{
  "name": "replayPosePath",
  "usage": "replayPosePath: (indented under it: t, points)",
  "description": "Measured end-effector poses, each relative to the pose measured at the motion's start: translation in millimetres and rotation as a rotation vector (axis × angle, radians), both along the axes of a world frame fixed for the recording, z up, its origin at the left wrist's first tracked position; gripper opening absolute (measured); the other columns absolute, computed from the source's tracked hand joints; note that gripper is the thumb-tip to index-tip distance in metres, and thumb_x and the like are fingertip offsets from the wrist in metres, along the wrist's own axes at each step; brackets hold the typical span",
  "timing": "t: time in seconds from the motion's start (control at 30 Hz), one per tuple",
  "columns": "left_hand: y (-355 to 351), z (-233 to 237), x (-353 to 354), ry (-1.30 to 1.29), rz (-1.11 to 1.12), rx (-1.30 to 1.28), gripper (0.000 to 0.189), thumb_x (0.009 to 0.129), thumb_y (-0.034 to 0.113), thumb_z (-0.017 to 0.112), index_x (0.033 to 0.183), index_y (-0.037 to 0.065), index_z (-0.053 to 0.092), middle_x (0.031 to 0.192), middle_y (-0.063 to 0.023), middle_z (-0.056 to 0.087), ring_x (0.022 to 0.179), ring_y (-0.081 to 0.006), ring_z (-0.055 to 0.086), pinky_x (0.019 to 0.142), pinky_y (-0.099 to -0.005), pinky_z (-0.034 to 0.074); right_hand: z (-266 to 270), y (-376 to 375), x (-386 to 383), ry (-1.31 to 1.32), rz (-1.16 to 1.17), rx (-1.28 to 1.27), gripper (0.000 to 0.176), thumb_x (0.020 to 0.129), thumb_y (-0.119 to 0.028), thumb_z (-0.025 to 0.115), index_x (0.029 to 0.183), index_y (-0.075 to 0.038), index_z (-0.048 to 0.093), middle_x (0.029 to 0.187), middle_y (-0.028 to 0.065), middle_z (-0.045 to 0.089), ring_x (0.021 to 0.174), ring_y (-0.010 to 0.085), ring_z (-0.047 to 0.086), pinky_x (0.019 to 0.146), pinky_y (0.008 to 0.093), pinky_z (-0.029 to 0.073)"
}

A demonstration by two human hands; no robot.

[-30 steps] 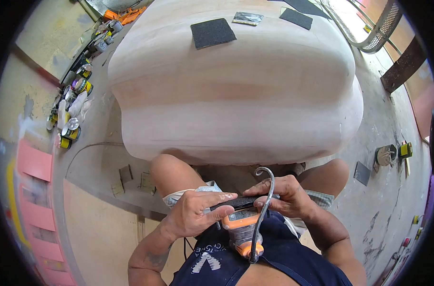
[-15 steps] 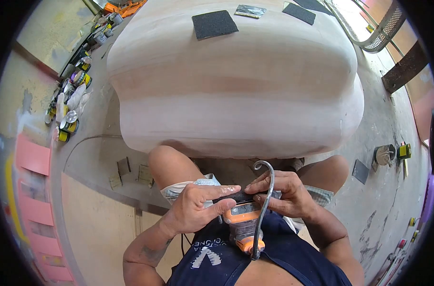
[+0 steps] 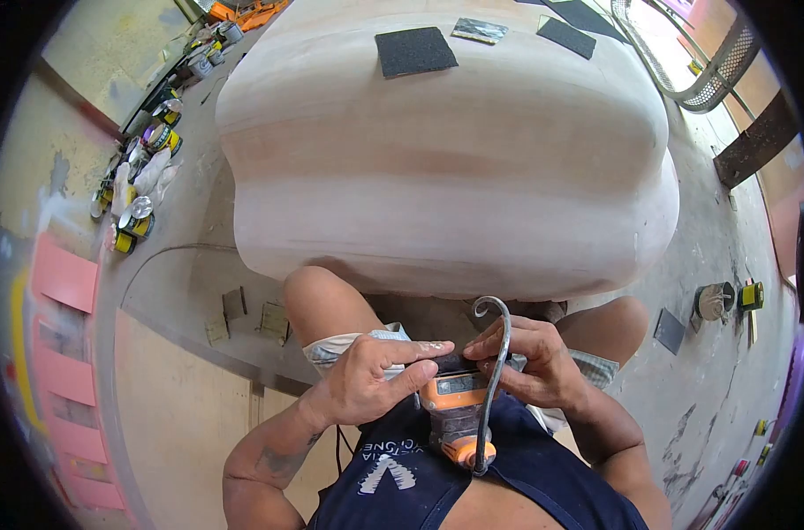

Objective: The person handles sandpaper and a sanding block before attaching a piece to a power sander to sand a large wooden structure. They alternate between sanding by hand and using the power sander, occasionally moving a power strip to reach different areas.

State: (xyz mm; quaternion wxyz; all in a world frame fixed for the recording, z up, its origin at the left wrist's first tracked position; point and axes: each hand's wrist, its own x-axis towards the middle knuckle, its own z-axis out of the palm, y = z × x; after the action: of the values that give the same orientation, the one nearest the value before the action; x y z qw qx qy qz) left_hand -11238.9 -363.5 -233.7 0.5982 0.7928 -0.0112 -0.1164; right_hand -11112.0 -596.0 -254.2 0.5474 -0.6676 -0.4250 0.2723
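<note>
An orange-and-grey power sander (image 3: pixel 455 397) rests upside-down against my torso, its flat pad facing away from me. Dark sandpaper (image 3: pixel 451 363) lies along the pad. My left hand (image 3: pixel 371 375) pinches the sandpaper's left end at the pad edge, forefinger stretched along it and thumb below. On the other end, my right hand (image 3: pixel 533 358) grips with bent fingers and thumb. A grey curled cord (image 3: pixel 499 371) rises from the sander's rear and passes in front of the right fingers. Part of the pad is hidden by my fingers.
A large pale sanded body (image 3: pixel 437 177) stands ahead, with dark abrasive sheets (image 3: pixel 415 52) on top. Tins (image 3: pixel 163 137) line the left wall. A bucket (image 3: pixel 714 300) and a dark sheet (image 3: pixel 670 330) are at right. Scraps (image 3: pixel 234 303) lie on the floor.
The view has shifted slightly, so the scene sits a little right and lower. Both hands stay at the sandpaper; the fingers have moved only slightly along it.
</note>
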Motion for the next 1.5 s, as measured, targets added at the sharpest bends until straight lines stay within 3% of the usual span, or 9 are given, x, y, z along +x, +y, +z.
replayPosePath:
  t: [0.13, 0.33, 0.43, 0.73, 0.93, 1.23, 1.43, 1.5]
  points:
    - [-1, -2, -1, 0.039, 0.032, -0.07, 0.043, 0.105, 0.031, 0.049, 0.125, -0.003, 0.066, 0.113, -0.0216, 0.072, 0.106, -0.0246, 0.07, 0.095, -0.034, 0.053, 9, 2, -2, -0.078, -0.027, -0.019, 0.018, 0.084, -0.008, 0.07, 0.1, 0.0, 0.072, 0.093, 0.0134, 0.07, 0.085, 0.0275, 0.069, 0.077, 0.038, 0.056]
    - [0, -3, 1, 0.087, 0.104, -0.424, 0.048, 0.108, 0.026, 0.035, 0.129, -0.011, 0.059, 0.121, -0.024, 0.068, 0.113, -0.0253, 0.065, 0.104, -0.0335, 0.047, 13, 4, -4, -0.096, -0.049, -0.072, 0.017, 0.087, -0.013, 0.071, 0.1, -0.001, 0.072, 0.093, 0.0128, 0.07, 0.085, 0.0271, 0.069, 0.073, 0.0374, 0.056]
    - [3, -7, 0, 0.066, 0.076, -0.461, 0.047, 0.108, 0.025, 0.036, 0.132, -0.01, 0.056, 0.126, -0.0228, 0.065, 0.117, -0.0258, 0.063, 0.104, -0.0333, 0.047, 11, 4, -4, -0.114, -0.058, -0.078, 0.017, 0.087, -0.013, 0.071, 0.1, -0.001, 0.071, 0.094, 0.0124, 0.071, 0.085, 0.0274, 0.069, 0.073, 0.0373, 0.056]
    - [8, -12, -1, 0.165, -0.037, -0.305, 0.05, 0.108, 0.031, 0.043, 0.131, -0.01, 0.057, 0.126, -0.0266, 0.064, 0.12, -0.0268, 0.062, 0.103, -0.0327, 0.047, 6, 2, -5, -0.151, -0.025, -0.068, 0.017, 0.086, -0.009, 0.071, 0.101, -0.003, 0.069, 0.094, 0.0124, 0.069, 0.084, 0.0283, 0.069, 0.072, 0.038, 0.055]
    - [9, -21, -4, -0.156, -0.117, -0.08, 0.05, 0.107, 0.034, 0.044, 0.131, -0.008, 0.058, 0.134, -0.0278, 0.058, 0.132, -0.0327, 0.054, 0.104, -0.0361, 0.047, 4, -1, -5, -0.173, -0.004, -0.075, 0.019, 0.083, -0.007, 0.072, 0.102, -0.004, 0.069, 0.093, 0.0123, 0.067, 0.083, 0.0286, 0.069, 0.07, 0.0384, 0.056]
    - [0, -10, -8, -0.134, -0.025, 0.075, 0.045, 0.104, 0.031, 0.052, 0.126, -0.006, 0.063, 0.117, -0.0229, 0.069, 0.105, -0.032, 0.071, 0.092, -0.0353, 0.055, 4, 0, -12, -0.166, -0.067, -0.085, 0.022, 0.081, -0.008, 0.073, 0.103, -0.005, 0.07, 0.088, 0.011, 0.065, 0.08, 0.027, 0.068, 0.068, 0.0364, 0.055]
    - [-6, -8, -9, -0.158, 0.011, 0.06, 0.042, 0.101, 0.031, 0.056, 0.124, -0.004, 0.065, 0.113, -0.0229, 0.071, 0.101, -0.0305, 0.072, 0.09, -0.0348, 0.056, 12, 1, -11, -0.164, -0.063, -0.108, 0.02, 0.081, -0.008, 0.073, 0.1, -0.004, 0.07, 0.087, 0.0108, 0.065, 0.079, 0.0261, 0.067, 0.069, 0.036, 0.054]
    - [-5, -8, -10, -0.158, 0.01, 0.068, 0.038, 0.101, 0.026, 0.058, 0.124, -0.004, 0.066, 0.113, -0.0198, 0.072, 0.102, -0.0261, 0.071, 0.092, -0.0337, 0.054, 13, 0, -10, -0.164, -0.048, -0.102, 0.019, 0.081, -0.008, 0.073, 0.099, -0.004, 0.07, 0.086, 0.0107, 0.065, 0.078, 0.0259, 0.067, 0.068, 0.036, 0.054]
